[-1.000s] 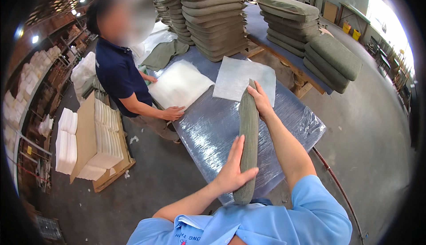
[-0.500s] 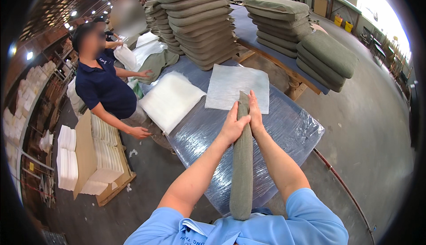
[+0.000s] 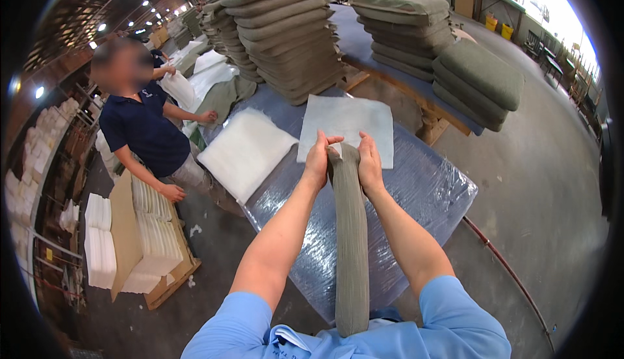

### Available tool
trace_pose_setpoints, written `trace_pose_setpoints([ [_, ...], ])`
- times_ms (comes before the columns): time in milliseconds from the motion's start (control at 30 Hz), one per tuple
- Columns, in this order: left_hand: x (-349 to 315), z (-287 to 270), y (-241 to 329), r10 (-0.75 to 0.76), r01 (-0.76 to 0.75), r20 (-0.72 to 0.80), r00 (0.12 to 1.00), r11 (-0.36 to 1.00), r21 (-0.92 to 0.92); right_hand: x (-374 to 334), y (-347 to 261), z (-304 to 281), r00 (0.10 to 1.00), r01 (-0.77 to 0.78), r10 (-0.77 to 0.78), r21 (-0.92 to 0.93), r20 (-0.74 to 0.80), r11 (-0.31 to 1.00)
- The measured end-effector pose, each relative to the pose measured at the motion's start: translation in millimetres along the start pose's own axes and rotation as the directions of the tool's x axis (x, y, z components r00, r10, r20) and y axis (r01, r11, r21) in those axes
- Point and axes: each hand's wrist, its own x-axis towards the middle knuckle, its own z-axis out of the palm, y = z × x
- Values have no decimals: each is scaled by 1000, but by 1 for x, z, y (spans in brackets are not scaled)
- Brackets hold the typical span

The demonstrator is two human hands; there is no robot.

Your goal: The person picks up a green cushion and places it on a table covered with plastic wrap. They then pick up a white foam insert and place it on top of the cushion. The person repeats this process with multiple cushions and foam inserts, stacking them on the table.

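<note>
A grey-green fabric cushion [image 3: 351, 242] stands on its narrow edge between my arms, its near end against my light blue shirt. At its far end, a bit of white filling [image 3: 336, 152] shows at the cover's opening. My left hand [image 3: 318, 163] grips the left side of that end, fingers bent over the opening. My right hand [image 3: 370, 164] presses on the other side, thumb near the top corner. Just beyond my hands lies a thin white sheet [image 3: 348, 115], flat on the plastic-wrapped table [image 3: 422, 196]. A thick white pad [image 3: 247, 154] rests left of it.
Tall stacks of grey-green cushions [image 3: 286, 40] stand at the table's far end. More cushions [image 3: 478, 83] are piled on a second table, far right. A co-worker [image 3: 146, 118] stands at the left, beside stacked white foam [image 3: 156, 229]. A hose [image 3: 500, 265] runs along the floor at right.
My hands have parted slightly at the cushion's far end, and the cover's opening with white filling has come into view. The co-worker has shifted left and drawn the near arm back.
</note>
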Motion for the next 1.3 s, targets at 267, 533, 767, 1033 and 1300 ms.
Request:
trace_pose_setpoints([
  [267,10,17,20,147,-110,-173,974,972,207,-3,-8,6,944,-268,226,157,241,950],
  [533,30,33,8,485,-195,-263,834,705,682,-17,6,7,960,-215,170,194,223,957],
  [767,34,33,15,425,-101,-283,860,685,721,-21,1,12,991,-107,97,119,91,987],
  [1033,-21,36,27,-210,168,191,959,962,214,13,-10,-21,974,60,-55,14,-220,998],
  [1300,-53,46,15,-99,75,79,992,961,268,26,-32,-5,983,72,-98,-165,-156,984],
])
